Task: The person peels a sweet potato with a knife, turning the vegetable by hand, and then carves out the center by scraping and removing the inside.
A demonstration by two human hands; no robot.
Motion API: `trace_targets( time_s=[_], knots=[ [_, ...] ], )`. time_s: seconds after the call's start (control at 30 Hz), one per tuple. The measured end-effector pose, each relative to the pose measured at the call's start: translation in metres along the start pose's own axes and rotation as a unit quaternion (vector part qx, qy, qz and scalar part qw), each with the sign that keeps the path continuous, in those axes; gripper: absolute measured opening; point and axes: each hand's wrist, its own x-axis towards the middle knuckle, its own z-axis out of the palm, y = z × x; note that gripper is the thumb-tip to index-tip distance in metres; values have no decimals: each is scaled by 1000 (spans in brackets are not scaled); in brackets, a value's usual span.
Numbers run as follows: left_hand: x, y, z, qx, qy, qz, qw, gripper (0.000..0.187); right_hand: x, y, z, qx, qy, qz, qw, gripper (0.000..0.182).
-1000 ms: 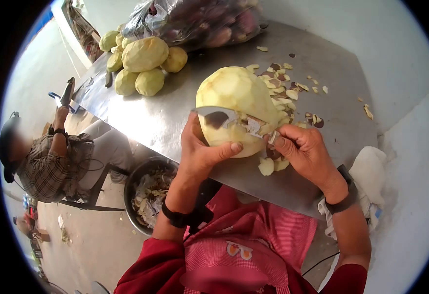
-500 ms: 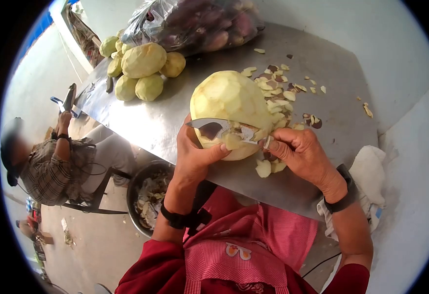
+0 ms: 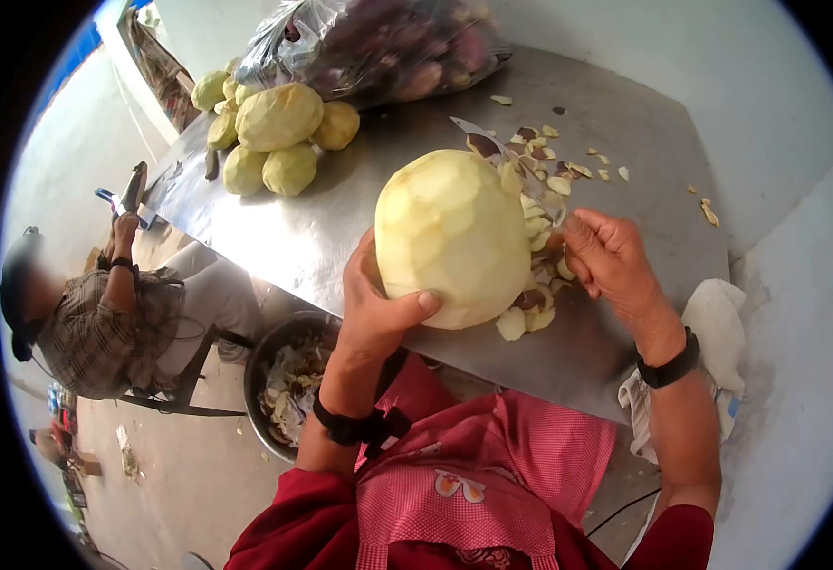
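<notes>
A large, pale yellow peeled fruit or vegetable [image 3: 452, 237] is over the metal table near its front edge. My left hand [image 3: 378, 299] grips it from the lower left, the thumb lying across its front. To its right, my right hand [image 3: 614, 255] is closed around the handle end of a knife [image 3: 483, 133], whose blade points up and left behind the fruit's right side. Part of the knife is hidden by the fruit and peels. Peel pieces [image 3: 535, 223] lie beside and behind the fruit, some of them purple-skinned.
Several peeled yellow-green fruits [image 3: 279, 117] and a plastic bag of purple produce [image 3: 388, 52] rest on the metal table [image 3: 654, 142]. Below stands a bin of peels [image 3: 257, 380]. A seated person [image 3: 103, 328] is at left; a white cloth [image 3: 718, 328] hangs right.
The knife has moved from the front of the fruit to its far right side. My right hand has shifted right and slightly up. The fruit is turned and sits slightly lower.
</notes>
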Motion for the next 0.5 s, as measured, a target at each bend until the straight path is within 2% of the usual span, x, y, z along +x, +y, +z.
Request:
trace_targets(
  time_s=[0.1,0.2,0.43,0.5],
  knots=[
    [1,0,1,-3,7,0,1000,91,-10,-5,11,-12,-42,-14,999,31],
    [-1,1,1,-19,22,-16,999,91,-17,-7,27,-88,-67,-149,983,28],
    [-1,0,0,-20,13,-12,1000,92,-14,3,32,-174,-39,-167,970,28],
    [0,-1,-1,-20,18,-10,1000,94,-11,5,29,-182,2,-195,964,31]
  ],
)
